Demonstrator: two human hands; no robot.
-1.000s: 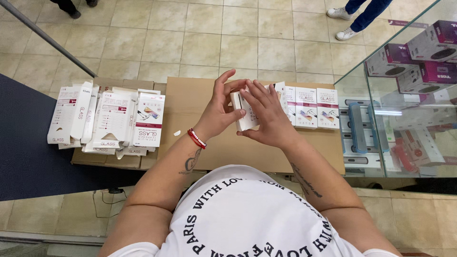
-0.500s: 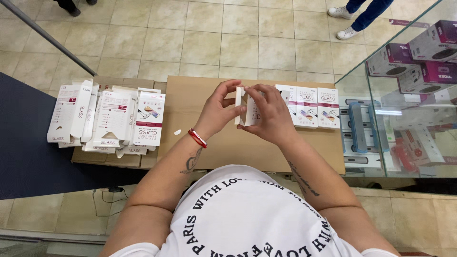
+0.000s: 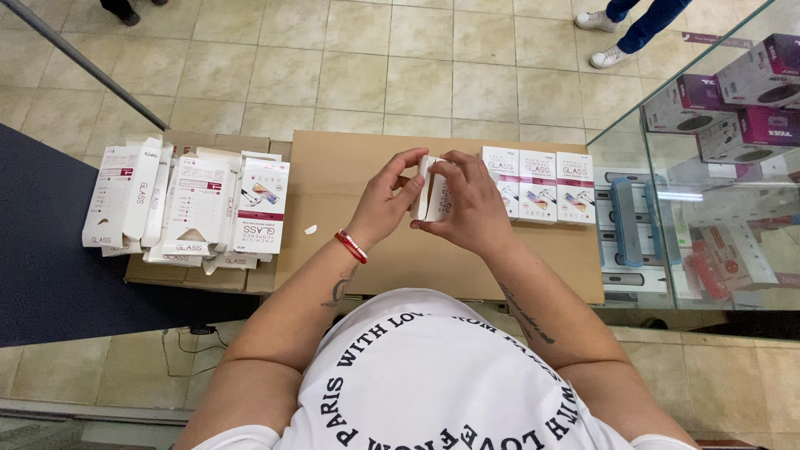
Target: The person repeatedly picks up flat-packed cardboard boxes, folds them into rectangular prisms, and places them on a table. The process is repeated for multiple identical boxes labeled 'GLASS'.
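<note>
The small white cardboard carton (image 3: 433,190), up over the brown cardboard surface (image 3: 350,167), sits pinched between our curled left hand (image 3: 385,204) and closed right hand (image 3: 468,204), so we grip its edges only, without crushing it.

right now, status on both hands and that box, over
Left hand and right hand both grip small white box above cardboard surface. Row of packaged boxes right, loose flat packs left. Nothing in the way.
</note>
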